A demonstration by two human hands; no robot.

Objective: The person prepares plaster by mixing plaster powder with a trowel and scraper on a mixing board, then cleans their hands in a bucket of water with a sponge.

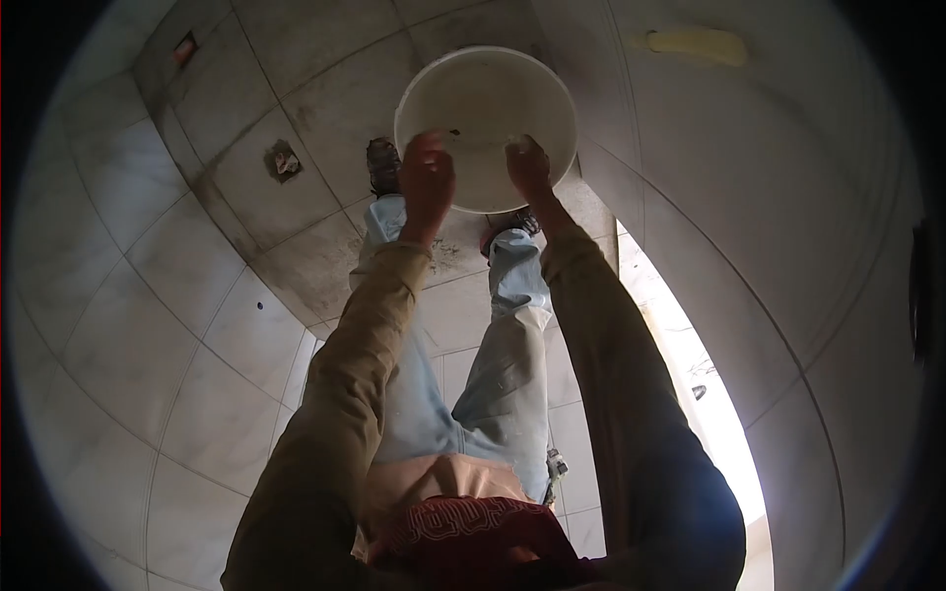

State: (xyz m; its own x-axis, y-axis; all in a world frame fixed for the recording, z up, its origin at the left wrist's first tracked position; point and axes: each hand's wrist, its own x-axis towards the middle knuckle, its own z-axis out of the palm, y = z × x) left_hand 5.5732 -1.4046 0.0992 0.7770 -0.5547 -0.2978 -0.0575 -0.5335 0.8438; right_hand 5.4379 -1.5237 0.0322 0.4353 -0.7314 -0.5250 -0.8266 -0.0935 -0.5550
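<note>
A basin (pixel 493 94) lies straight ahead, past the feet, over the tiled floor (pixel 197 276). Left hand (pixel 426 182) and right hand (pixel 529 167) are level, each grip closed on its near rim.

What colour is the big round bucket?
The bucket is creamy white; the head view shows it best.

**Bucket ahead, wall on my right**

The bucket (pixel 503 89) is straight in front of me, over the tiled floor (pixel 197 295). My left hand (pixel 426 179) and right hand (pixel 529 167) grip its near rim side by side. My left shoe (pixel 382 165) is just left of it. A scrap (pixel 284 161) lies on the floor further left. A wall (pixel 788 197) runs along my right.
</note>
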